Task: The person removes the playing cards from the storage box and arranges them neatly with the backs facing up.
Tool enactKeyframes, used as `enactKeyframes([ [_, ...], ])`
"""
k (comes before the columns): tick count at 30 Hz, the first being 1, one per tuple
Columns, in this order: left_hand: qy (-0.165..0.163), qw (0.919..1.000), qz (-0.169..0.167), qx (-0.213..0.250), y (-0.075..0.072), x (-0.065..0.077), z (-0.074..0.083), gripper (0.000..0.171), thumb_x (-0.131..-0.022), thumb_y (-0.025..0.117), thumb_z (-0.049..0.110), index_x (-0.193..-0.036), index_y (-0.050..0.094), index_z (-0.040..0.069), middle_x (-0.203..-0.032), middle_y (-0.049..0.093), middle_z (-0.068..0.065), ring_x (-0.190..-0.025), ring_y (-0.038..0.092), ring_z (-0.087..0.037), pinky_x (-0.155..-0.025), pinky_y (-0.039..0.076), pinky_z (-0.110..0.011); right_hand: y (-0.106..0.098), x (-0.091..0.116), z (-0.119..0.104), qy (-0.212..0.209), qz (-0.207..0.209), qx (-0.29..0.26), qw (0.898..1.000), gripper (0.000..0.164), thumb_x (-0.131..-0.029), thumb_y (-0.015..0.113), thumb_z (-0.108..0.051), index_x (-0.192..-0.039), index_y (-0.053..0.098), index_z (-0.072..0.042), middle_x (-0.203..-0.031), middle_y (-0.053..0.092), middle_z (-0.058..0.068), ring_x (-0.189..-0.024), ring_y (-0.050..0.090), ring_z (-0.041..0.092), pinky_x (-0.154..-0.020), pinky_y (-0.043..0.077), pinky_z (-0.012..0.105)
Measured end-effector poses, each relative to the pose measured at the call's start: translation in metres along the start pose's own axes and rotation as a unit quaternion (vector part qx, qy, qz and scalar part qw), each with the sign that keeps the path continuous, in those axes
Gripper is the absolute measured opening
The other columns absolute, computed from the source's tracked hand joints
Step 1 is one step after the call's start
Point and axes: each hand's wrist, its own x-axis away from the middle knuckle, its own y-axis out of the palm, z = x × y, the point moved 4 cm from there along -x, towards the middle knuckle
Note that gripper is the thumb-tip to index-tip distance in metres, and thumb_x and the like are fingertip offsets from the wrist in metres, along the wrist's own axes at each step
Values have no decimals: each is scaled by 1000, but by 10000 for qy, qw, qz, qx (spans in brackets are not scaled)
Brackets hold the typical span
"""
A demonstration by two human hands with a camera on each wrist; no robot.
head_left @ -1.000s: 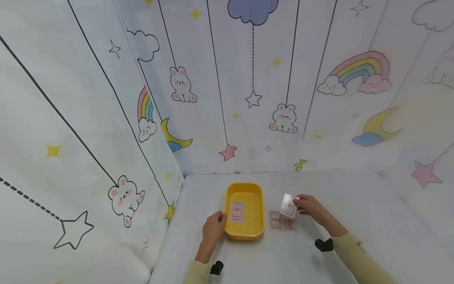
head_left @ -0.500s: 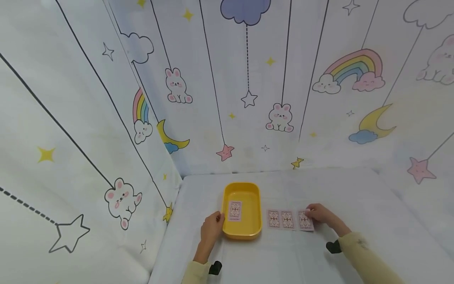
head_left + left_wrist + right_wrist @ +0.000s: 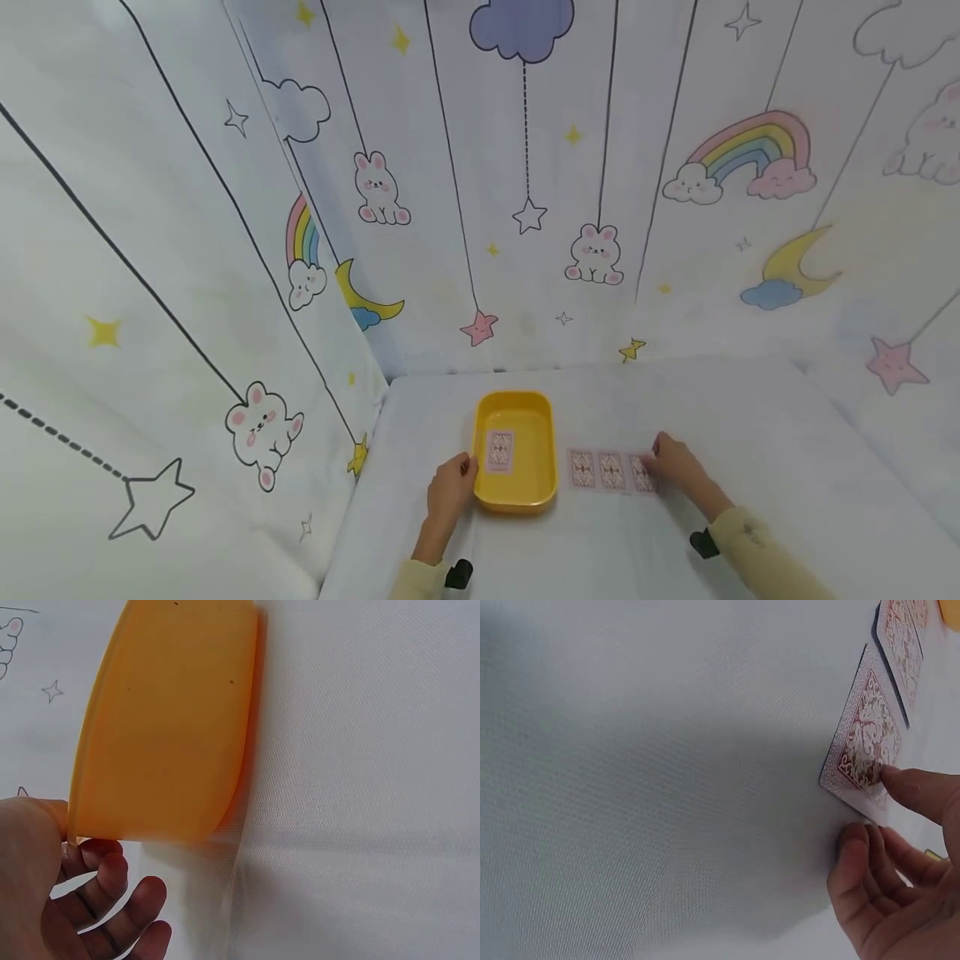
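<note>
At its left side, my left hand (image 3: 450, 487) pinches the rim of a yellow plastic tray (image 3: 534, 454), thumb and forefinger meeting over the edge in the left wrist view; the other fingers are loosely bent. A playing card (image 3: 499, 452) lies back up inside the tray, towards its left wall. Right of the tray, a left playing card (image 3: 582, 469) and a middle playing card (image 3: 612, 472) lie in a row, patterned backs up. My right hand (image 3: 681, 468) pinches the right playing card (image 3: 866, 739) of that row, thumb on its back, curled fingers at its near edge.
A white cloth (image 3: 585, 554) covers the table. White curtains (image 3: 420, 275) printed with rabbits, stars and rainbows stand behind it and on the left. Each wrist carries a small black device, such as the right wrist device (image 3: 704, 543).
The right hand has brought its card down from above the other two to the right end of the row, then closer in beside them. The left hand keeps its hold on the tray.
</note>
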Motion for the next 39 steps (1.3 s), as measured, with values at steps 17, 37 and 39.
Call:
enactKeyframes([
  [17,-57,9999,124,32,0,2,-6,27,-100,58,32,-78,55,17,-66,48,4,-57,44,-11,-51,32,-25,9,-9,-135,-769,616,343,9945,31,-96,66,-22,-117,57,0,-81,61,8,-65,54,17,-56,45,32],
  [37,210,9996,201,-22,0,-3,3,29,-100,59,30,-75,54,17,-64,46,6,-54,40,-9,-49,29,-25,124,-65,-247,-1378,-1295,2428,9515,89,-75,83,-56,-137,52,-1,-136,52,20,-118,54,35,-102,48,46],
  [39,180,9996,217,-42,-1,-4,1,29,-100,59,30,-75,54,16,-64,46,6,-54,40,-9,-49,29,-24,131,-68,-249,-1475,-1180,2513,9493,91,-72,84,-57,-135,52,1,-133,52,19,-115,54,34,-97,50,45],
])
